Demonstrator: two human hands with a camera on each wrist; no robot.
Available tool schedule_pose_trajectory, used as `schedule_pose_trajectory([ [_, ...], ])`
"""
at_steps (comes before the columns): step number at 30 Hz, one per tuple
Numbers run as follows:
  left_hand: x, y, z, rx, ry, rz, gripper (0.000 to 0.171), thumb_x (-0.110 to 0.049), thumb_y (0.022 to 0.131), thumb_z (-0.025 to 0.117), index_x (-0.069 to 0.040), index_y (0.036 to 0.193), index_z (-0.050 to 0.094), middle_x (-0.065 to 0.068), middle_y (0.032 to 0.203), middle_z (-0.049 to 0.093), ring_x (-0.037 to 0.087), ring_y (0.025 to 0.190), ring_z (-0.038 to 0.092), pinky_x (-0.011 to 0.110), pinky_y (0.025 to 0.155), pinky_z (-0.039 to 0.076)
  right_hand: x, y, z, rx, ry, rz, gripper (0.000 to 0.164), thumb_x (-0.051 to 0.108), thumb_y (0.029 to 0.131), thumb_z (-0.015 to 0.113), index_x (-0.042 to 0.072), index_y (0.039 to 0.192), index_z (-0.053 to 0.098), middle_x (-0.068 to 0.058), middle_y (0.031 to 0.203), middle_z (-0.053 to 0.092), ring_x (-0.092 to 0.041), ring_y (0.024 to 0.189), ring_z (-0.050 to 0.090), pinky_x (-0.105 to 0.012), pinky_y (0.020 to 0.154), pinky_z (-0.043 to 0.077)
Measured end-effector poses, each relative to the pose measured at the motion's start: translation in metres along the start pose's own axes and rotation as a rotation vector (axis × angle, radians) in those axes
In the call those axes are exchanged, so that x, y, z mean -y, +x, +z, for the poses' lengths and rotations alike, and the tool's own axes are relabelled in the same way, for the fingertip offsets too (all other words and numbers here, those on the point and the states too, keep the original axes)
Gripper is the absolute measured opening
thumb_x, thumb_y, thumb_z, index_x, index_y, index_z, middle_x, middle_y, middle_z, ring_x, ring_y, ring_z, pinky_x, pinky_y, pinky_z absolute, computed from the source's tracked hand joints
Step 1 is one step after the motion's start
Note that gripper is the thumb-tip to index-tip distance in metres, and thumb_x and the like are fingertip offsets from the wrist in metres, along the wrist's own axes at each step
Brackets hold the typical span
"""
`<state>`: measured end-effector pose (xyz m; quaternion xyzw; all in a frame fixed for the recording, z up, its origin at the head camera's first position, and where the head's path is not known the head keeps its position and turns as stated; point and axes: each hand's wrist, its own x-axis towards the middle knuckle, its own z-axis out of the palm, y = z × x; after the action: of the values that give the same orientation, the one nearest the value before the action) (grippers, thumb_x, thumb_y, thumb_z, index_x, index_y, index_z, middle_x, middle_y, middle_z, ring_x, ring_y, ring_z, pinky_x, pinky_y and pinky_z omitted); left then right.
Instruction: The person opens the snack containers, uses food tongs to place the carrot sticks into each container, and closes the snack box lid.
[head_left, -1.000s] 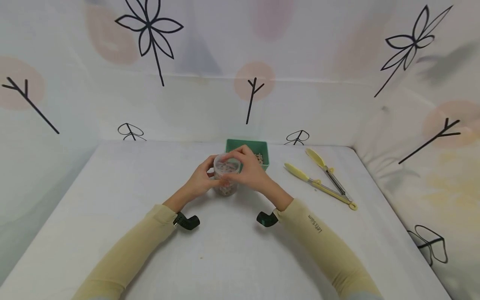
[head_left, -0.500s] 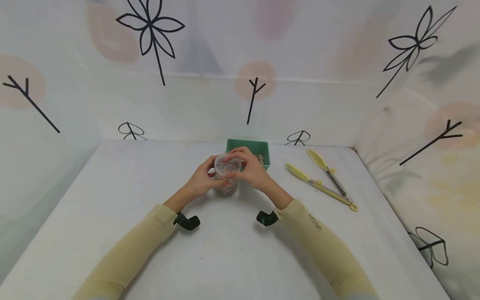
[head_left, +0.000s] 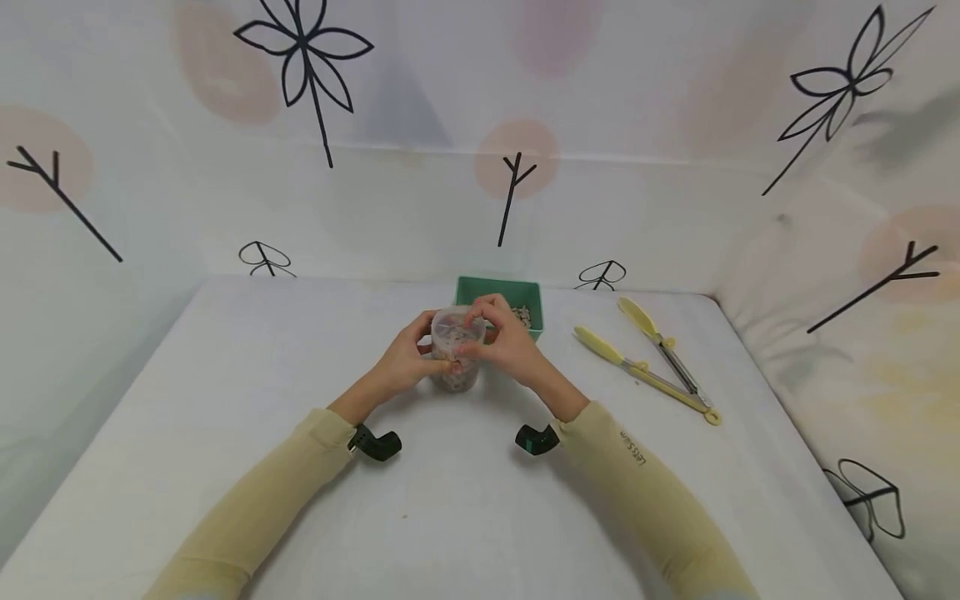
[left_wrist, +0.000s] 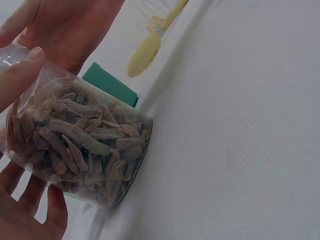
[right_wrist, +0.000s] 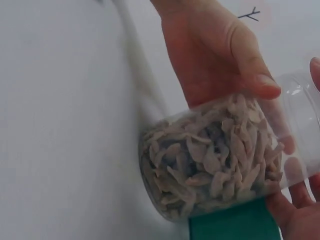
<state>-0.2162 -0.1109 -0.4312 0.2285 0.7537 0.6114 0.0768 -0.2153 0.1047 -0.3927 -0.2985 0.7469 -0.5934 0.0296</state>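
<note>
A clear plastic jar [head_left: 454,380], packed with brownish dried strips, stands upright on the white tabletop in the head view. My left hand [head_left: 405,357] grips its left side, thumb in front. At the upper right side, my right hand [head_left: 512,343] holds the jar near the rim with bent fingers and thumb. Both wrist views show the strips through the jar wall [left_wrist: 87,140], with its base on the table. I cannot tell whether a clear lid covers the mouth.
Just behind the jar sits a green rectangular container [head_left: 480,287] with similar small pieces inside. Yellow-tipped metal tongs [head_left: 596,343] lie spread on the table at right. A patterned cloth [head_left: 390,217] forms the back and side walls.
My right fingers have drawn back to the right over the jar's rim and bent more. The left hand keeps its grip. The whole head view has shifted slightly.
</note>
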Motion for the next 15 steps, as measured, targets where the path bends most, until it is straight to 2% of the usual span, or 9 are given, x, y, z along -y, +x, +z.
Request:
schedule_pose_trajectory([
  [1, 0.0001, 0.0002, 0.0001, 0.001, -0.002, 0.003, 0.077, -0.007, 0.082, 0.082, -0.013, 0.147, 0.041, 0.010, 0.137, 0.049, 0.027, 0.128, 0.046, 0.049, 0.107, 0.040, -0.0009, 0.0003, 0.0007, -0.014, -0.004, 0.002, 0.030, -0.001, 0.085, 0.077, -0.007, 0.108, 0.057, -0.015, 0.128, 0.038, -0.028, 0.120, 0.041, -0.053, 0.096, 0.047],
  [3, 0.0006, 0.0005, 0.0002, 0.002, -0.002, 0.004, 0.077, -0.008, 0.082, 0.083, -0.013, 0.147, 0.041, 0.010, 0.136, 0.050, 0.027, 0.127, 0.046, 0.049, 0.107, 0.040, -0.0018, -0.0006, 0.0007, -0.011, -0.006, -0.005, 0.029, -0.001, 0.088, 0.073, -0.005, 0.110, 0.055, -0.014, 0.133, 0.035, -0.029, 0.124, 0.039, -0.054, 0.097, 0.046],
  [8, 0.0007, -0.0005, 0.0008, -0.001, 0.012, -0.004, 0.080, -0.011, 0.081, 0.085, -0.014, 0.147, 0.041, 0.009, 0.136, 0.050, 0.026, 0.127, 0.047, 0.050, 0.107, 0.040, -0.0056, -0.0058, -0.0023, 0.076, 0.072, -0.042, 0.038, -0.006, 0.093, 0.060, -0.004, 0.131, 0.056, -0.013, 0.155, 0.031, -0.032, 0.140, 0.033, -0.058, 0.104, 0.039],
  [12, 0.0001, -0.0004, 0.0009, 0.001, 0.016, -0.001, 0.078, -0.010, 0.081, 0.084, -0.014, 0.147, 0.041, 0.009, 0.136, 0.050, 0.026, 0.127, 0.046, 0.050, 0.107, 0.040, -0.0083, -0.0060, 0.0015, 0.022, 0.076, -0.010, 0.032, -0.005, 0.089, 0.070, -0.007, 0.120, 0.060, -0.016, 0.144, 0.039, -0.030, 0.131, 0.040, -0.054, 0.103, 0.042],
  [15, 0.0004, 0.0001, 0.0007, 0.003, 0.012, 0.004, 0.078, -0.008, 0.082, 0.083, -0.013, 0.147, 0.041, 0.010, 0.136, 0.050, 0.027, 0.127, 0.047, 0.051, 0.106, 0.040, -0.0083, -0.0058, 0.0050, -0.015, 0.052, 0.010, 0.028, 0.001, 0.090, 0.072, -0.004, 0.113, 0.058, -0.015, 0.137, 0.036, -0.027, 0.127, 0.039, -0.050, 0.103, 0.042],
])
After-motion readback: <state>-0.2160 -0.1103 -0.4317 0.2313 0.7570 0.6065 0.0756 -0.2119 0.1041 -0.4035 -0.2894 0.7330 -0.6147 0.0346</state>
